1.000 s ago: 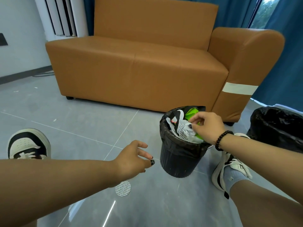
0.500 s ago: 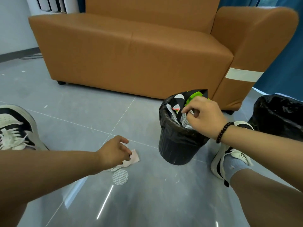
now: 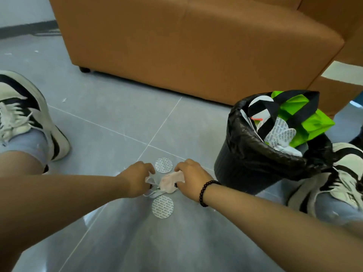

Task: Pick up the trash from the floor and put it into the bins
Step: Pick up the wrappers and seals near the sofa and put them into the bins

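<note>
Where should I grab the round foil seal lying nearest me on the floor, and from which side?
Take the near foil seal by its rim, coming straight down from above and sliding a fingertip under the edge nearest you. It lies flat on the tile floor, too thin to pinch across. The left hand and right hand are busy with the crumpled pink paper just beyond its far edge.

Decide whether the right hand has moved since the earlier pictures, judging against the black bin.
Yes. The right hand has left the rim of the black bin and come down to the floor on the bin's left, where it grips the crumpled tissue.
</note>
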